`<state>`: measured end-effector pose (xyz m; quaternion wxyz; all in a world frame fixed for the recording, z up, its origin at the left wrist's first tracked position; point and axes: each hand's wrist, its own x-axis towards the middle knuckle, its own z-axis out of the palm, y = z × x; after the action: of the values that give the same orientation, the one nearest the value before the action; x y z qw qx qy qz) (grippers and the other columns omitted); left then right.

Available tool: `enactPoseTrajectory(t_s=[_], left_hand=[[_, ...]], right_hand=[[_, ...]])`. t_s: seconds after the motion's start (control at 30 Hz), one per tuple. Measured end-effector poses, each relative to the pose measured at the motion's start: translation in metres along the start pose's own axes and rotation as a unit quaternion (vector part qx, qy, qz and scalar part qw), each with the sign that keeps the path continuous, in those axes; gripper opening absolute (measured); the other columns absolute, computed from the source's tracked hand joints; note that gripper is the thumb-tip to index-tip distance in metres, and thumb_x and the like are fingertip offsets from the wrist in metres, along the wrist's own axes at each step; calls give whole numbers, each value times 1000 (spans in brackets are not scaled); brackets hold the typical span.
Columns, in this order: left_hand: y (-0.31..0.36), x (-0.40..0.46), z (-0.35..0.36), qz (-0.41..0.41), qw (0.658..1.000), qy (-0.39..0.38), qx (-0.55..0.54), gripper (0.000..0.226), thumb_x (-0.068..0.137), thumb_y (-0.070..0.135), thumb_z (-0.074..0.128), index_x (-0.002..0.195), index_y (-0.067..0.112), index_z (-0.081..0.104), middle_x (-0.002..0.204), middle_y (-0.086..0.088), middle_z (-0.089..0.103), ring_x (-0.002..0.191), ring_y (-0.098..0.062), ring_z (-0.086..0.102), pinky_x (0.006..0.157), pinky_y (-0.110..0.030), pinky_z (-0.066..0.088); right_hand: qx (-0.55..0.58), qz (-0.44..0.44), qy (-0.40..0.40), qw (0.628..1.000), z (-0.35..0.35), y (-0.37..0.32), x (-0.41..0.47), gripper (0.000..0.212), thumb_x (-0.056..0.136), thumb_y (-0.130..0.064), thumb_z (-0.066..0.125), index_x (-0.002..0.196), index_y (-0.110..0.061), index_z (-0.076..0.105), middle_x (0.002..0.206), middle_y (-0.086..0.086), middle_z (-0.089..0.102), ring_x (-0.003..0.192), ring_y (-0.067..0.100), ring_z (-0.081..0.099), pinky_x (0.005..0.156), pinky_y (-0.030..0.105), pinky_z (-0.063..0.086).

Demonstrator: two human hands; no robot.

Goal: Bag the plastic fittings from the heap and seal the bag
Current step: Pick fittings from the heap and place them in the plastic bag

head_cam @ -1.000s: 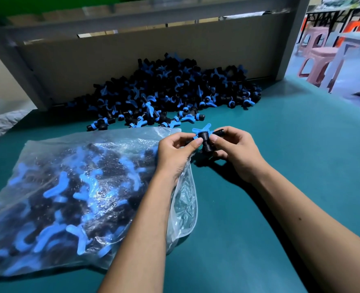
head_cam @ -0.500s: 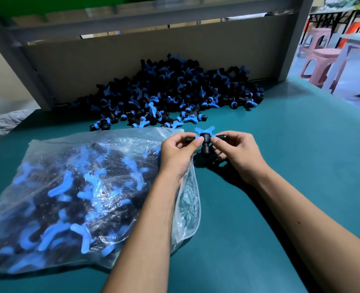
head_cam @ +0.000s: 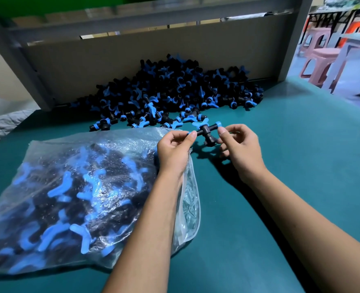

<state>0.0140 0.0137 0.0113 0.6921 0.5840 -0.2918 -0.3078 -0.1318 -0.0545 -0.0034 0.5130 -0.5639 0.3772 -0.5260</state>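
I have one black fitting (head_cam: 205, 134) with blue caps pinched between my two hands, held just above the teal worktop (head_cam: 301, 166) and a little past the open mouth of the bag. My left hand (head_cam: 175, 149) has its thumb and forefinger closed on the fitting's left end, the other fingers curled beneath; its wrist lies over the bag's upper right corner. My right hand (head_cam: 241, 149) pinches the right end the same way, thumb on top beside a blue cap, the remaining fingers tucked under. The fitting's side branch points down toward me.

The clear plastic bag (head_cam: 73, 197) lies flat on the worktop to my left — already bulging with black-and-blue fittings that show dimly through the film. Its mouth edge runs along beneath my left forearm and looks loose there, though I cannot tell how far it stands open.

Beyond my hands sits the heap (head_cam: 175, 89) of the same fittings, banked against a brown board (head_cam: 115, 58) at the back of the worktop, with a few strays spilled forward, near the bag's far edge. A grey metal frame (head_cam: 26, 66) holds the board. Off to the right, past the worktop's edge, stands a pink plastic stool (head_cam: 321, 60) — well apart from everything I am handling.
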Motion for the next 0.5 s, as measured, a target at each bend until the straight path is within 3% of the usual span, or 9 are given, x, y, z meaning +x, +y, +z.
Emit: enactPoseTrajectory(t_s=[0.13,0.23,0.33,0.5], left_hand=[[1,-1,1,12,1000,10,-1,15,85,15,84,92,9,72,84,-5,75,73,-6,69,68,-16,55],[1,-2,2,22,1000,-10,6,14,84,15,85,87,15,71,82,-1,75,74,-5,70,70,-19,55],[1,-2,3,25,999,-31,28,17,82,20,87,85,18,71,85,-2,76,80,-12,70,83,-32,60],[14,-3,2,35,997,-55,35,21,89,32,80,88,13,71,84,-1,73,70,-5,62,72,-23,54]], right_hand=[[-179,-62,-33,981,6,-3,-9,41,73,-43,87,92,-20,59,74,0,66,60,21,64,57,42,60],[-232,-96,-21,968,5,-5,-9,38,71,-36,90,85,-20,59,71,3,67,58,17,62,65,40,58],[-217,-83,-17,973,3,-5,-9,30,75,-31,88,87,-19,64,76,3,69,64,18,67,68,38,59],[-57,2,-34,998,1,-6,-6,13,85,-21,80,88,-11,72,75,5,71,64,19,68,59,35,60]])
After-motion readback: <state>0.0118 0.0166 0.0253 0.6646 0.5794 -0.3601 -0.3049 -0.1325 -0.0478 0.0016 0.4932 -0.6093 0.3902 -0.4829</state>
